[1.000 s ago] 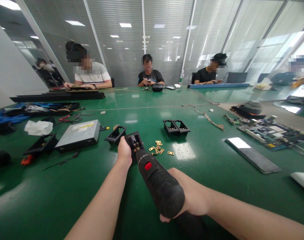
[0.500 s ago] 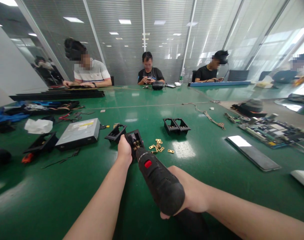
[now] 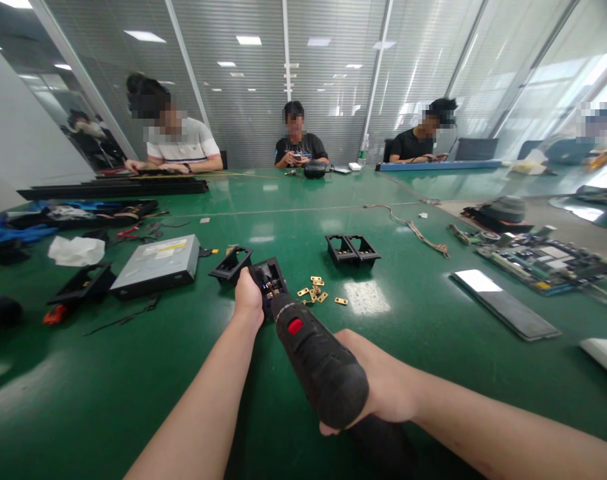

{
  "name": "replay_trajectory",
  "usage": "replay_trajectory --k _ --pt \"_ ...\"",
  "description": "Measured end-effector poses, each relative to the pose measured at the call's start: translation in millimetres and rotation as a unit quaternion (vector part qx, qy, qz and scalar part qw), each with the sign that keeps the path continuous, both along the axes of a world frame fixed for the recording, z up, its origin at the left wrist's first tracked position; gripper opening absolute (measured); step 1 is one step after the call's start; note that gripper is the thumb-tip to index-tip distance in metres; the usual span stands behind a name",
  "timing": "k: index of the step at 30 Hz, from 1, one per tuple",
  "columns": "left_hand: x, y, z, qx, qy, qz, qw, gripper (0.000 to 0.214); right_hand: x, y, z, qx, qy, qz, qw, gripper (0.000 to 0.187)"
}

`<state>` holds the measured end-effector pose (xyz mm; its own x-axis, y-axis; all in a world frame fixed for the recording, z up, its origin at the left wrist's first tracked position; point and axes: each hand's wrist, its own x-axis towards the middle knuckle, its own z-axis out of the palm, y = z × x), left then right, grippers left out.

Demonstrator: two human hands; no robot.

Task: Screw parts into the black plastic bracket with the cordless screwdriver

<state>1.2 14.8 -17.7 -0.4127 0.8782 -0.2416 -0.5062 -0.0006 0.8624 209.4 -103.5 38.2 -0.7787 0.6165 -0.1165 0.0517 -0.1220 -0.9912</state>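
My left hand (image 3: 249, 300) is closed on the left side of a black plastic socket housing (image 3: 276, 268) with brass-coloured parts inside. Wrapped round the grip of a black cordless drill (image 3: 318, 363) with a red button is my right hand (image 3: 366, 380). The drill points away from me, its front end at the housing; the bit's tip is hidden. Small brass plates (image 3: 316, 291) lie in a loose pile just right of the housing. Another black frame (image 3: 232, 265) sits left of it, and a double black frame (image 3: 352, 250) stands farther right.
On the left are a metal disc drive (image 3: 158, 263), a crumpled white tissue (image 3: 76, 251) and another black housing (image 3: 83, 285). To the right lie a dark flat slab (image 3: 506, 307), a circuit board (image 3: 548, 257) and a cord (image 3: 418, 233). Several people sit around the green table (image 3: 293, 200).
Hardly anything differs. The drill and both hands stay in nearly the same place, with the drill's front still at the housing.
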Motion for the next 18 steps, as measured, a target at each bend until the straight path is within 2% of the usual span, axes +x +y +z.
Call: replay_trajectory --k 18 --pt "1.1 -0.3 1.5 0.007 -0.02 0.008 1.0 0.027 0.4 -0.9 -2.1 0.01 -0.008 -0.001 1.0 0.032"
